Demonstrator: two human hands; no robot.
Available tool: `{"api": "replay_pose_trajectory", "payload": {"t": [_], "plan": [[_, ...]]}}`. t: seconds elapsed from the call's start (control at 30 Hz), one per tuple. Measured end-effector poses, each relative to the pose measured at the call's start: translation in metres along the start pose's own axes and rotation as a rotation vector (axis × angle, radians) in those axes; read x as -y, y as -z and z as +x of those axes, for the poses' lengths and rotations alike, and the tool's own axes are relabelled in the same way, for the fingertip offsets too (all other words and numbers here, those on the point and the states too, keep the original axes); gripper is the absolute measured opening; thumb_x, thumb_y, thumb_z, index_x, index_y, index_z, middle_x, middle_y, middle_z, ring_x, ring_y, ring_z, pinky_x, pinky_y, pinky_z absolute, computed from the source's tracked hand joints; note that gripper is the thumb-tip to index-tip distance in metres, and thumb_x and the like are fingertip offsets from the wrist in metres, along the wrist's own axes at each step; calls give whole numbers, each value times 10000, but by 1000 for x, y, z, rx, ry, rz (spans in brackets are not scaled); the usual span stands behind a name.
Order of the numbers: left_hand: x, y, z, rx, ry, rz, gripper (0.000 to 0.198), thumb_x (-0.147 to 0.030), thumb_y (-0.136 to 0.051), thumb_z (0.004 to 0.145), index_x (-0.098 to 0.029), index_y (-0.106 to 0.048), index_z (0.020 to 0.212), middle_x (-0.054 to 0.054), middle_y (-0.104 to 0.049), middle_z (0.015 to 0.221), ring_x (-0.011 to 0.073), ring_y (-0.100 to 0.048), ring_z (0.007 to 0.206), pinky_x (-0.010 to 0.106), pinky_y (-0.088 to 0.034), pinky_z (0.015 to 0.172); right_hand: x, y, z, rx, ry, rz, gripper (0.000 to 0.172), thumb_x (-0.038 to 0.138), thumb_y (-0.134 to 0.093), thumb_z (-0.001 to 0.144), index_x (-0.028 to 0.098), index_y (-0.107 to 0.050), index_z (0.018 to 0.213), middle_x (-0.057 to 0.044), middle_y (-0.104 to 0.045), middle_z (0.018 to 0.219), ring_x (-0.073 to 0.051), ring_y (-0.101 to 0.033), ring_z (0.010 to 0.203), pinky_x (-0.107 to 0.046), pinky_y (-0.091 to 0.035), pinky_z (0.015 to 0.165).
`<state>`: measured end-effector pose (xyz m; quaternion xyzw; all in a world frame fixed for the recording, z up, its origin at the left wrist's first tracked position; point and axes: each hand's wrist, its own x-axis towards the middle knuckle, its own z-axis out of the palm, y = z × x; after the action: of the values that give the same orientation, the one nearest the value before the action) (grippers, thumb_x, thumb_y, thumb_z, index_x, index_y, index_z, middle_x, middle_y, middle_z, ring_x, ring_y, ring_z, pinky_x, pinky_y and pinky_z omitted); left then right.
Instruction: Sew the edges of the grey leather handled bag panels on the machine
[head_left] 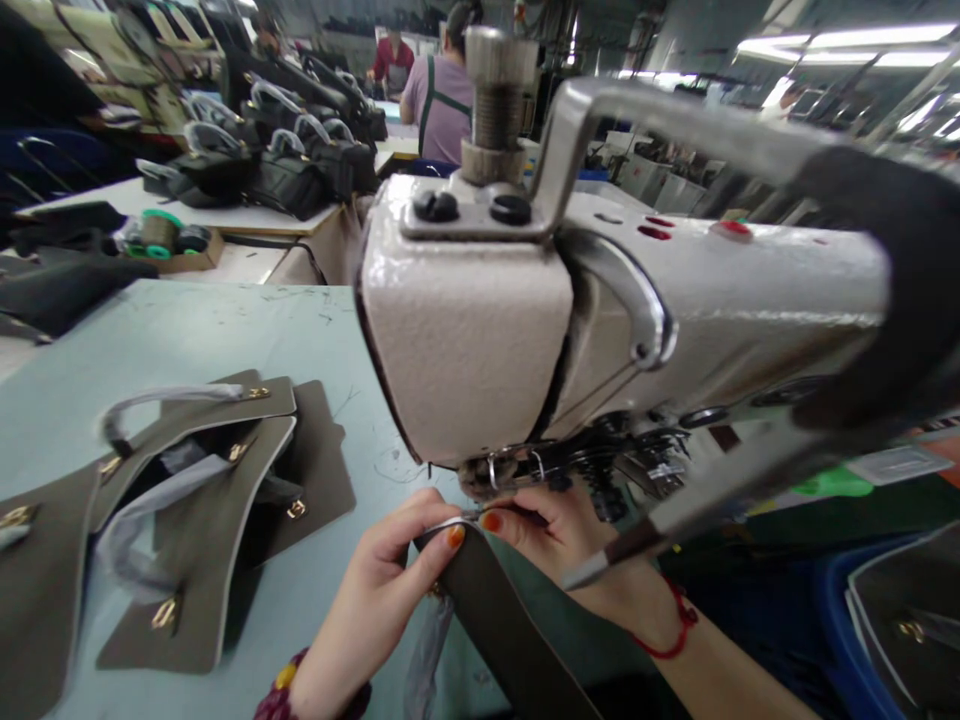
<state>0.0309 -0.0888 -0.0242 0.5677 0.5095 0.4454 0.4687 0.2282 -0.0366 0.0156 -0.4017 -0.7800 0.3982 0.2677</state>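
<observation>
Under the head of a white sewing machine [465, 330], my left hand [397, 560] pinches the top edge of a dark grey-brown bag panel [510, 620] between thumb and fingers. My right hand [559, 535] grips the same edge from the other side, its thumb near the presser area and its fingers partly hidden by the machine. From the held edge the panel hangs down toward me. A plastic-wrapped handle [431, 650] dangles beside it, below my left hand. The needle and the exact contact with the edge are hidden.
Left on the pale green table [330, 330] lie several bag panels [202, 540] with wrapped handles and gold hardware. A metal bar [712, 480] crosses in front of my right forearm. A blue bin [832, 610] stands at right. Finished-looking black bags [285, 175] and a person [442, 105] are behind.
</observation>
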Motion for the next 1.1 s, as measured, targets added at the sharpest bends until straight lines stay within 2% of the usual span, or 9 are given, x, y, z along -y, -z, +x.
{"api": "replay_pose_trajectory", "payload": {"t": [0.23, 0.47, 0.83, 0.97, 1.1], "plan": [[-1, 0, 2, 29, 14, -6, 174, -294, -571, 913, -218, -717, 969, 24, -608, 849, 170, -563, 819, 268, -426, 721, -9, -1, 1, 57, -9, 25, 220, 378, -571, 925, 240, -742, 936, -13, -750, 870, -165, -696, 824, -232, -483, 706], [6, 0, 2, 43, -12, 20, 156, -295, -560, 922, -214, -693, 930, 22, -611, 857, 169, -556, 830, 268, -421, 729, -10, -2, 0, 29, 9, -12, 195, 364, -593, 915, 235, -737, 936, -11, -750, 877, -165, -699, 832, -236, -480, 711], [4, -1, 4, 46, -13, 26, 153, -296, -554, 926, -214, -681, 903, 11, -587, 843, 152, -539, 813, 250, -410, 718, -5, 2, 1, 47, 20, -50, 227, 383, -579, 924, 221, -738, 927, -6, -745, 843, -144, -697, 811, -210, -474, 684], [5, -2, 2, 44, -6, 22, 162, -300, -552, 924, -215, -687, 894, 7, -584, 820, 148, -538, 788, 245, -407, 700, -8, -2, 0, 21, 34, -36, 236, 384, -586, 917, 205, -739, 925, -17, -741, 808, -142, -687, 775, -202, -461, 653], [4, -3, 1, 42, 26, 21, 194, -321, -545, 923, -206, -684, 852, 14, -588, 825, 155, -547, 784, 249, -406, 696, -12, -10, -4, -29, -17, 29, 243, 368, -574, 926, 192, -733, 877, -12, -724, 761, -129, -666, 725, -200, -444, 647]]}}
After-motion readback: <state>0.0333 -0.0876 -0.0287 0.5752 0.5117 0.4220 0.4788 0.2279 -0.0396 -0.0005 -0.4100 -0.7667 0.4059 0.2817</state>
